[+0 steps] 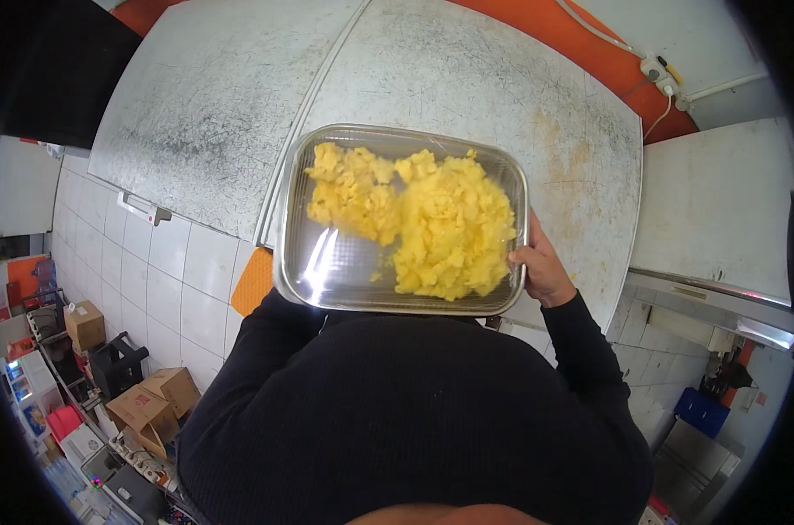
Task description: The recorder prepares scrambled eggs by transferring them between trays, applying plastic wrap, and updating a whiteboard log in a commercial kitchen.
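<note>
A shiny rectangular tray (331,275) with rounded corners is held level in front of my torso. In it lie two touching heaps of soft, lumpy yellow food: a darker yellow heap (354,190) at the upper left and a larger, paler heap (453,233) on the right. My right hand (545,262) grips the tray's right end, its thumb over the rim and its fingers beneath. The left sleeve (272,335) runs up to the tray's lower left corner, where the tray hides my left hand.
Beyond the tray spread scuffed white lids (423,72), like those of chest freezers, with a handle (141,209) at the left. An orange textured pad (252,282) shows beside the left arm. Cardboard boxes (147,407) stand on the floor at left. A socket block (659,75) hangs on the wall.
</note>
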Available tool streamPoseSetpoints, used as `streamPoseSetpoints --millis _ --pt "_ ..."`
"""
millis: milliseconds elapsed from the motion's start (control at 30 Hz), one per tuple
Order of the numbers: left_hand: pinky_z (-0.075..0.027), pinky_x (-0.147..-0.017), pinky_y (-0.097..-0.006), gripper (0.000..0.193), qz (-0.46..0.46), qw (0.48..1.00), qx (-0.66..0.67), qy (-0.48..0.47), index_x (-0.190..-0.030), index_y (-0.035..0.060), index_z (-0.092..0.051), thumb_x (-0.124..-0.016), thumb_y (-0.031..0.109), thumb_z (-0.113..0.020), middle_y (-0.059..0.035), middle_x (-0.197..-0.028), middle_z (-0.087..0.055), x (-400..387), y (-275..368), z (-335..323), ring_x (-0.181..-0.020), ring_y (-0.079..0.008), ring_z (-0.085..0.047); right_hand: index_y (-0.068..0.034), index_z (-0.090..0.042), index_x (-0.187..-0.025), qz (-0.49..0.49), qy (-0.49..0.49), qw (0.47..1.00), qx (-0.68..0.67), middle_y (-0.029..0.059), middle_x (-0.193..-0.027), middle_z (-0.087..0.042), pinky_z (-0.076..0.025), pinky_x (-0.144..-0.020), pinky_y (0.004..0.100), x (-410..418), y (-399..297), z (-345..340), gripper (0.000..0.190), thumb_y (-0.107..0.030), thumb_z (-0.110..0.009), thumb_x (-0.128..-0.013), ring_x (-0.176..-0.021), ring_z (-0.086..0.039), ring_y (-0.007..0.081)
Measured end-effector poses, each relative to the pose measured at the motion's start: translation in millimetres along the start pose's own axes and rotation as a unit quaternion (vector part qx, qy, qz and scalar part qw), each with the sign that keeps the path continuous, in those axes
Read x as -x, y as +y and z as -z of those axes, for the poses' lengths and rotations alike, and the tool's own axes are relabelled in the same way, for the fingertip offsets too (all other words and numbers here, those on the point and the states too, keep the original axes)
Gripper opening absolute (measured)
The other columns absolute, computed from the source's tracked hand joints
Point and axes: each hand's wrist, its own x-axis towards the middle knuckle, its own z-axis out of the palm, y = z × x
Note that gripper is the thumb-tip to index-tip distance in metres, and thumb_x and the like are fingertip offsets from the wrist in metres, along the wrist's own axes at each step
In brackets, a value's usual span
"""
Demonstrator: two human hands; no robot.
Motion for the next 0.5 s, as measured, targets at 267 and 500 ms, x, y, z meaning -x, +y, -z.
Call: streamPoseSetpoints --millis 267,500 --pt "-0.041 -0.097 -0.0407 0.08 -0.004 0.986 -0.15 0.076 -0.128 -0.0052 -0.046 -0.088 0.064 -0.039 -0.0222 -0.122 -0.055 60 -39 53 -0.118 -0.0308 -0.051 -0.006 -0.025 -0.145 0.07 0.04 0.996 -0.025 0.0112 -0.133 -0.046 -0.042 -0.097 0.029 1 -30 -7 0.077 -0.001 -0.045 -0.071 -0.115 -0.051 0.0192" --pt "-0.047 -0.085 -0.0382 0.046 -0.049 0.973 0.028 0.224 -0.113 -0.004 -0.056 -0.089 0.035 -0.056 -0.0166 -0.106 -0.064 97 11 64 -0.101 -0.0273 -0.061 -0.004 -0.023 -0.145 0.192 0.062 0.979 0.035 0.0131 -0.138 -0.041 -0.038 -0.102 0.0309 -15 -29 -9 0.078 -0.005 -0.047 -0.071 -0.123 -0.045 0.0215"
